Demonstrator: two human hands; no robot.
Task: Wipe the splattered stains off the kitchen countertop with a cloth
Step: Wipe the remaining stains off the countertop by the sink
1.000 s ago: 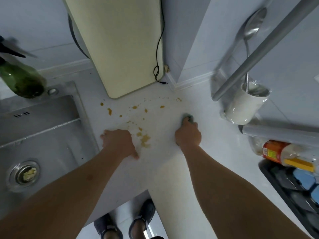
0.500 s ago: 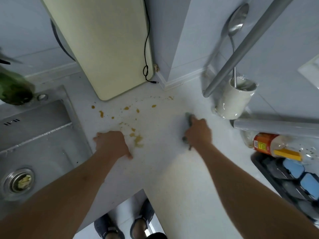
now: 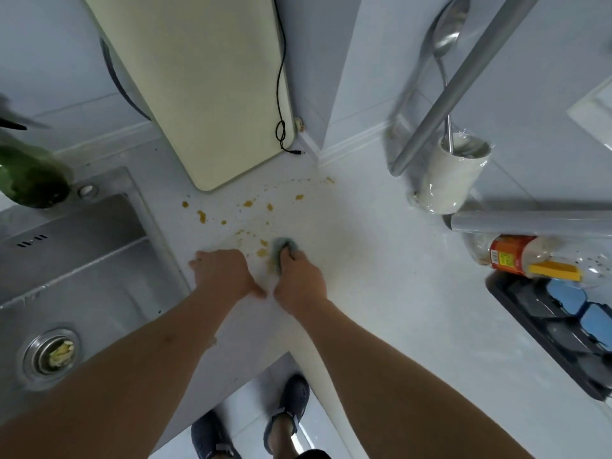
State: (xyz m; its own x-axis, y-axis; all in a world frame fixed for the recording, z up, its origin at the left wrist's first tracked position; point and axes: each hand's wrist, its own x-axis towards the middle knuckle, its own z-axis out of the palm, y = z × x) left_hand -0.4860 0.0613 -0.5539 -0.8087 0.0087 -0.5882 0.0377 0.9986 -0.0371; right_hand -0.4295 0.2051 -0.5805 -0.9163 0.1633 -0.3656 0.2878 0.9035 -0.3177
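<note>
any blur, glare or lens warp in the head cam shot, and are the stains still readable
Head view: strong wide-angle warp, the wall rail and cutting board lean outward; the green bottle at the left edge is motion-smeared; soft glare on the white cup; light is even and shadows are faint; the stains read clearly, beside the cloth in the right hand.

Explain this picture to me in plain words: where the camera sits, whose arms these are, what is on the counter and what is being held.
No machine here: a person wears a wide-angle camera on the head, looking down at their own arms. The right hand grips a greenish cloth against the white countertop, at the near edge of the orange-brown stains. The left hand rests on the counter beside it, holding nothing. Around them: a steel sink on the left, a pale cutting board leaning on the wall, a white utensil cup with a ladle.
</note>
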